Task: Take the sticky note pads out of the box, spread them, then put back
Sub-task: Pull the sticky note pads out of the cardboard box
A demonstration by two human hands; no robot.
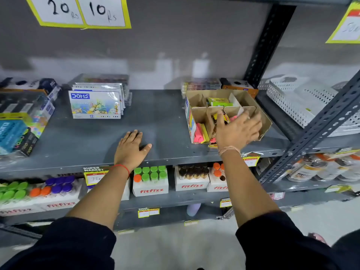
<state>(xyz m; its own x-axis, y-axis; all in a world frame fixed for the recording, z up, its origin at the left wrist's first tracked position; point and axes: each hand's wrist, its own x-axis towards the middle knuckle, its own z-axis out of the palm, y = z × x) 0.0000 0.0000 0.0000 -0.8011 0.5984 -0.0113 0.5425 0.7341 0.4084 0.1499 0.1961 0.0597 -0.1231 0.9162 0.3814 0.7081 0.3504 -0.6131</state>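
On the grey metal shelf (167, 117) sits a cardboard box (263, 121) split by dividers into compartments, tipped toward the person. Pink and yellow sticky note pads (200, 132) stand in its front left compartment; a green pack (221, 102) lies in a rear one. Over the front compartments, the right hand (236, 129) reaches in with fingers spread and somewhat blurred, gripping nothing visible. Well to the left, the left hand (131, 147) rests flat on the shelf, fingers loosely together, thumb out. Further left stands a stack of DOMS packs (95, 104).
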